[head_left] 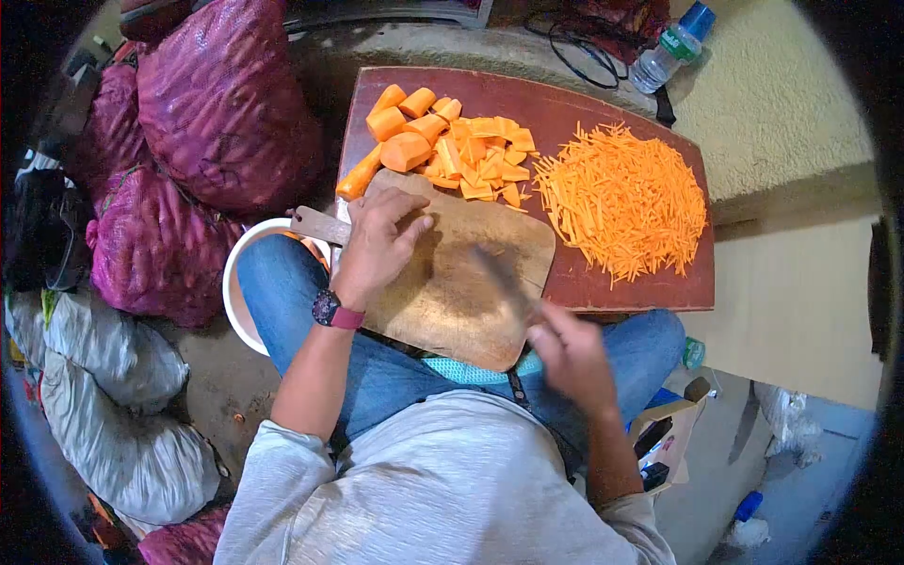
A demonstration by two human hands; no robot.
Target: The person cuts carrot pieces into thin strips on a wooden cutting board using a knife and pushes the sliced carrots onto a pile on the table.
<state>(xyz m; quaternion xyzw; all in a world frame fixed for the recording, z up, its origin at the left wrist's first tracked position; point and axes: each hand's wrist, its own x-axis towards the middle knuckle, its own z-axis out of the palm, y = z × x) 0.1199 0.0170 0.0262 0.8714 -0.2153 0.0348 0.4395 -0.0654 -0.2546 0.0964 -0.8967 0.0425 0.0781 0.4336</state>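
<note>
My left hand [381,231] rests at the left side of the wooden cutting board [443,311], fingers loosely bent and apart, with nothing visible in it. My right hand [574,363] is closed around the handle of a knife [501,281], its blade blurred by motion over the board's right part. Beyond the board lie peeled carrot chunks [405,151] and a heap of flat carrot slices [482,155]. A large pile of carrot strips [626,202] covers the right of the red tabletop [603,297]. Next to my left wrist is another tool's wooden handle [320,226].
A white tub [237,306] stands beside my left knee. Purple mesh sacks [226,104] and pale sacks [122,433] crowd the left side. At the back right are a plastic bottle [670,49] and black cables [579,52]. An open cardboard box [683,428] sits by my right side.
</note>
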